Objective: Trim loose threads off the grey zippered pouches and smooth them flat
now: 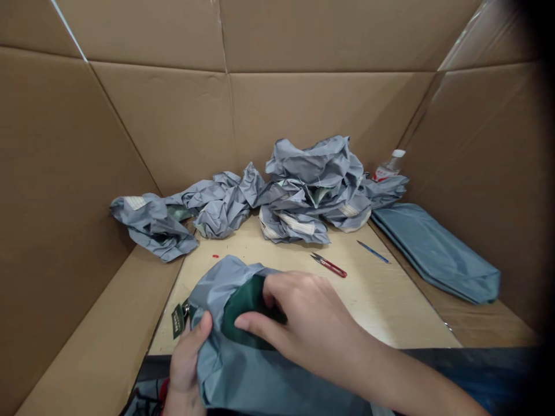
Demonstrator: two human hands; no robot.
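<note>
A grey fabric bag (pixel 243 375) with green lining (pixel 245 312) is held at the near edge of the tabletop (pixel 381 303), its cloth clenched by the left hand (pixel 186 364) and its lining grasped by the curled right hand (pixel 307 315).

There is 1 view, from a camera worn on the person's head. It sits above and behind the left hand (pixel 185 364) and right hand (pixel 303 321), facing forward and down, so both hands lie close to the camera at the bottom of the frame. Past the hands, it looks along the wooden desk (pixel 381 306) to the back wall of a cardboard box (pixel 333 115), well beyond them. The box's side walls (pixel 56 202) stand to either side of the hands. A dark blur (pixel 535 173) covers the frame's right edge.
</note>
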